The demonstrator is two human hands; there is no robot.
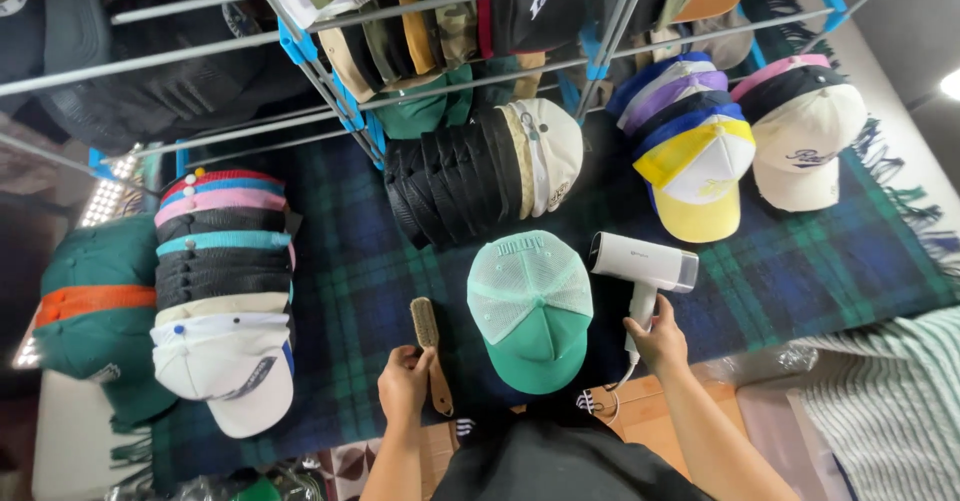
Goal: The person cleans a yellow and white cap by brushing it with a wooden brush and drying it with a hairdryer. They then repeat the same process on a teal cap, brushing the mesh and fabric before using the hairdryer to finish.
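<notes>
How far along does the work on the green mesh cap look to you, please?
Done: the green cap lies flat on the plaid blanket. In hand: the left hand grips a wooden brush, the right hand a white handheld steamer. Left: neither tool touches the cap yet.

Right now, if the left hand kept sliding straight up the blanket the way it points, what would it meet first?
Probably nothing beyond the brush it already holds: past the bristle end lies bare plaid blanket, then the stack of black caps. The green cap sits just beside that line.
</notes>
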